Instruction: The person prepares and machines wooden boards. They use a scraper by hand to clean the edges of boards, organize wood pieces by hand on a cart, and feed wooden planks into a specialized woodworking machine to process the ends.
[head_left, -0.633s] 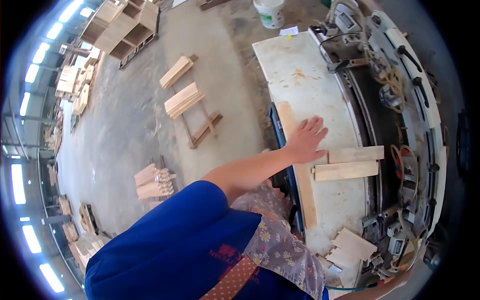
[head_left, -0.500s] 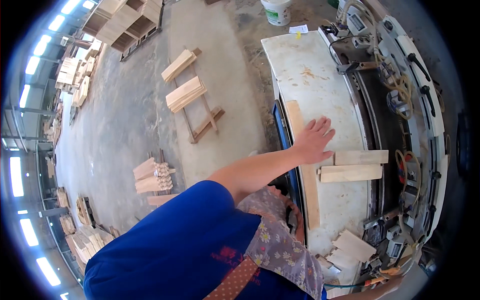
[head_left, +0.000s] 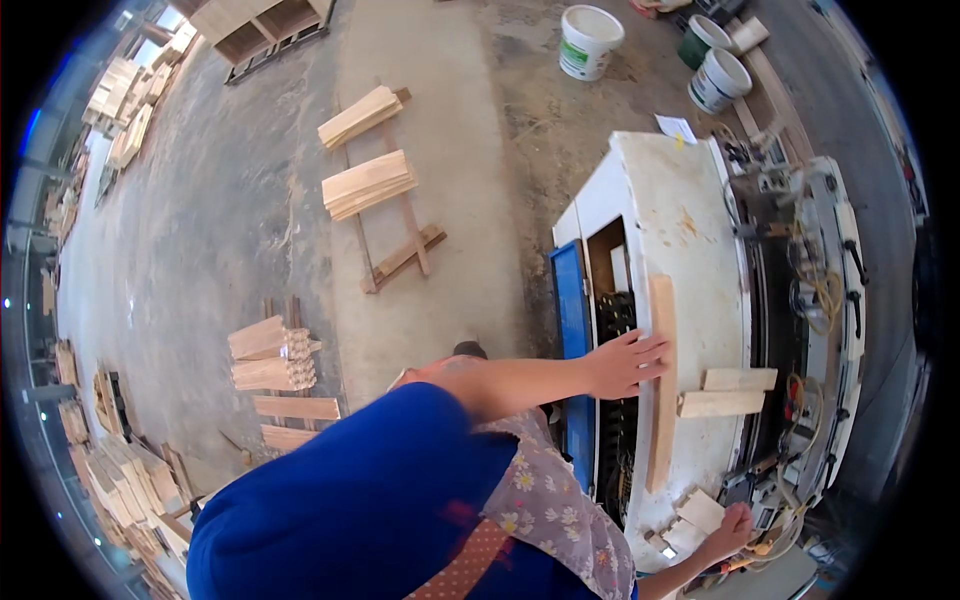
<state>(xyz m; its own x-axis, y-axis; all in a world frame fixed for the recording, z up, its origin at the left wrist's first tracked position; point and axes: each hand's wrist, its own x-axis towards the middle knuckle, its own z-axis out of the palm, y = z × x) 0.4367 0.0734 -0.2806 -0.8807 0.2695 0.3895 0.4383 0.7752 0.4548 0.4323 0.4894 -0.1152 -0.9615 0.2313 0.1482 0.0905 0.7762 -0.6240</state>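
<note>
A long, narrow wooden strip (head_left: 661, 385) lies lengthwise on the white machine table (head_left: 680, 215). My left hand (head_left: 625, 365) reaches out from a blue sleeve and lies flat against the strip's left edge, fingers spread. Two short wooden pieces (head_left: 728, 392) lie side by side just right of the strip. Low at the table's near end, my right hand (head_left: 732, 527) rests beside a small pale wood block (head_left: 699, 510). Its fingers are too small to read.
The machine has a blue door (head_left: 575, 330) over an open cabinet, with a cluttered mechanism and cables (head_left: 815, 290) along its right side. Stacks of boards (head_left: 366, 183) lie on wooden rails on the concrete floor. More stacks (head_left: 270, 355) lie at left, buckets (head_left: 588, 40) at the top.
My left hand has slid slightly toward the strip's left edge, still spread on it. The view has swung, so the machine now sits further right and the floor takes more room.
</note>
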